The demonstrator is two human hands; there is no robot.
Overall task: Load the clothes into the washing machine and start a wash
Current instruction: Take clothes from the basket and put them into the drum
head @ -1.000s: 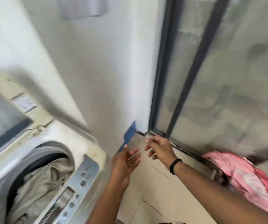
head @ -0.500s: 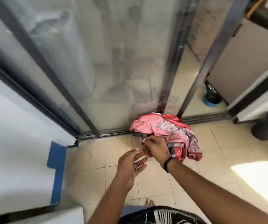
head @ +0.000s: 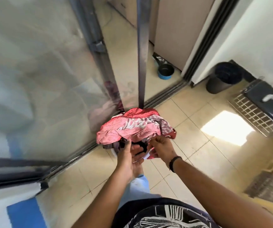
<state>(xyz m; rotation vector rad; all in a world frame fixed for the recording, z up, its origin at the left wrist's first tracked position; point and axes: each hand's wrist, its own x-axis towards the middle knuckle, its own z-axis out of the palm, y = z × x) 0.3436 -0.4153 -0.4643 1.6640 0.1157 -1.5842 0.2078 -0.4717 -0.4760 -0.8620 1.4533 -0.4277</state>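
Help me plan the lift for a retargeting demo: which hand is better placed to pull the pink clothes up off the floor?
Probably right: the right hand already pinches the pink clothes at their near edge, while the left hand lies open beneath, fingers straight.

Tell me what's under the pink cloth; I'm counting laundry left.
Under the pink cloth, dark garments and a white rim show at the near edge. Anything deeper is covered.

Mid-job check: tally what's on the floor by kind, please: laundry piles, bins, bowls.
Laundry piles: 1, the pink and red clothes pile, both hands at its near edge
Bins: 1, the dark bin
Bowls: 1, the blue-rimmed bowl
Total: 3
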